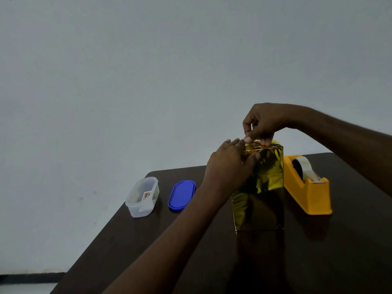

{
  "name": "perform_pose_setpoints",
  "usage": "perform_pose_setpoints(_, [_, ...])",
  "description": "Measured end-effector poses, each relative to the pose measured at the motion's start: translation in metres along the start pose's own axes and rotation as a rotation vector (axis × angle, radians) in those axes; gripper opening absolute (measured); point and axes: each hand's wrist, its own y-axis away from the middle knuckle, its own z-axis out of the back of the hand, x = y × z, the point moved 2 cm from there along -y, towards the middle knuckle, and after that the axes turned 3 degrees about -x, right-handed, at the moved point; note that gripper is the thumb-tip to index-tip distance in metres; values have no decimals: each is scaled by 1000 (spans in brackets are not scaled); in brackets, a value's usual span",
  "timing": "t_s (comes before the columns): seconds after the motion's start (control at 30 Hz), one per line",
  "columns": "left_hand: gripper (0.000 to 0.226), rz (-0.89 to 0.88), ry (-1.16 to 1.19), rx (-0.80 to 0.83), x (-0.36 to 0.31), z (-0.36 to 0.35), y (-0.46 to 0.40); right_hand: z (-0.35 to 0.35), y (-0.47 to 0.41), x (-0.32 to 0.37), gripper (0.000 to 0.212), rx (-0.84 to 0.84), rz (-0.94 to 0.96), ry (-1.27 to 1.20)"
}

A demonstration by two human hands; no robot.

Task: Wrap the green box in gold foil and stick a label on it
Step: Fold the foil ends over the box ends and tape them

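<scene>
Standing mid-bench, the box in gold foil is held near its top by the left hand. Right hand pinches the top fold. Loose grip could let foil spring open or tip the box toward the tape holder.

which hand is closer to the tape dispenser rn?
Right. The right hand is at the top of the foil-wrapped box, beside the tape dispenser; the left hand grips the box's far side.
</scene>
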Motion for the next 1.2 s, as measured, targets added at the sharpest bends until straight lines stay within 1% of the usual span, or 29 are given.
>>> perform_pose_setpoints(0.1, [49, -3, 6, 5, -2, 2, 0, -3, -2, 0, 20, 2, -21, 73])
perform_pose_setpoints(0.17, [47, -7, 9, 5, -4, 4, 0, -4, -2, 0, 24, -18, -41, 108])
perform_pose_setpoints(0.23, [46, -7, 7, 1, -5, 6, 0, -4, 0, -3, 33, -54, -71, 139])
perform_pose_setpoints(0.33, [50, 2, 11, 18, -8, 8, 0, -3, 3, -7, 47, -77, -126, 157])
perform_pose_setpoints(0.43, [51, 10, -1, 35, -11, 10, 0, -2, 5, -16, 52, -83, -207, 150])
perform_pose_setpoints(0.5, [50, 16, 0, 39, -11, 10, 0, 0, 11, -23, 46, -119, -250, 76])
perform_pose_setpoints(0.53, [50, 16, 3, 38, -10, 10, 0, 0, 15, -27, 41, -163, -253, 19])
perform_pose_setpoints(0.6, [50, 11, 4, 26, -9, 9, 0, -4, 22, -33, 31, -290, -246, -157])
perform_pose_setpoints(0.63, [50, 8, 3, 19, -9, 8, 0, -10, 25, -34, 30, -333, -250, -250])
perform_pose_setpoints(0.67, [50, 5, 1, 14, -8, 8, 0, -18, 28, -33, 32, -339, -268, -314])
perform_pose_setpoints(0.73, [51, 3, -4, 9, -8, 6, -1, -36, 29, -32, 40, -280, -315, -355])
perform_pose_setpoints(0.8, [48, -11, -14, -4, -7, 5, -1, -49, 29, -31, 44, -256, -347, -426])
perform_pose_setpoints(0.93, [41, -16, -25, -1, -6, 4, -2, -57, 28, -34, 36, -317, -380, -553])
perform_pose_setpoints(1.03, [42, 49, 48, 4, -6, 5, -6, -59, 28, -36, 34, -337, -399, -613])
perform_pose_setpoints(1.13, [52, 229, 260, -38, -5, 14, -14, -61, 29, -35, 35, -348, -400, -651])
perform_pose_setpoints(1.2, [49, 355, 342, -91, 2, 20, -27, -62, 28, -34, 38, -367, -400, -657])
